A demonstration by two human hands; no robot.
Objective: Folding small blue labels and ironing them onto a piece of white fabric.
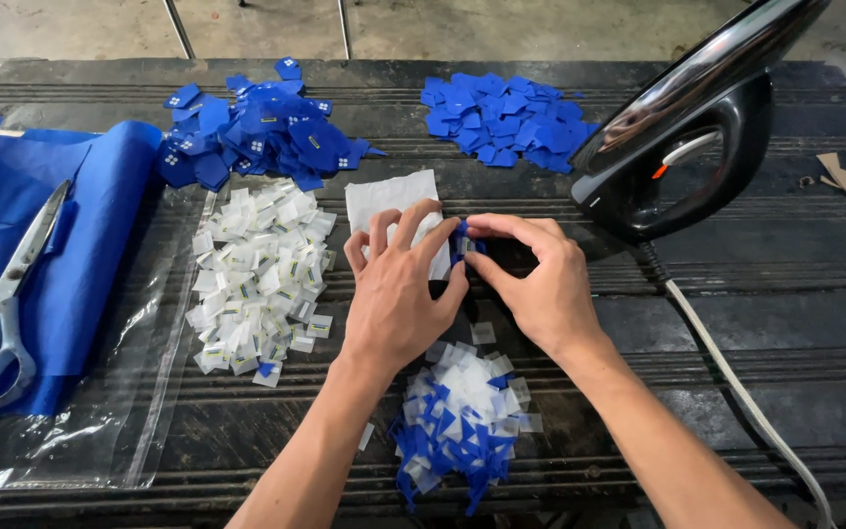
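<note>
both hands met over a white cloth (pixel 394 201) on the dark surface (pixel 795 284). the left hand (pixel 399 294) and right hand (pixel 536 279) each pinched the same small blue piece (pixel 462 242) between thumb and fingertips, grips narrow and closed on it, just at the cloth's right edge.

judging by the heaps, the work looked partly through. just below the wrists lay a mixed pile of white and blue pieces (pixel 462 421), seemingly handled already. a larger heap of white tags (pixel 257 274) sat to the left on a clear plastic sheet (pixel 100 431), and two heaps of blue pieces (pixel 257 132) (pixel 501 118) lay at the far edge, so plenty seemed left.

an iron (pixel 687 127) stood tilted at the right, its cord (pixel 736 382) trailing toward the near edge. scissors (pixel 7 304) rested on folded blue fabric (pixel 70 245) at the left.
</note>
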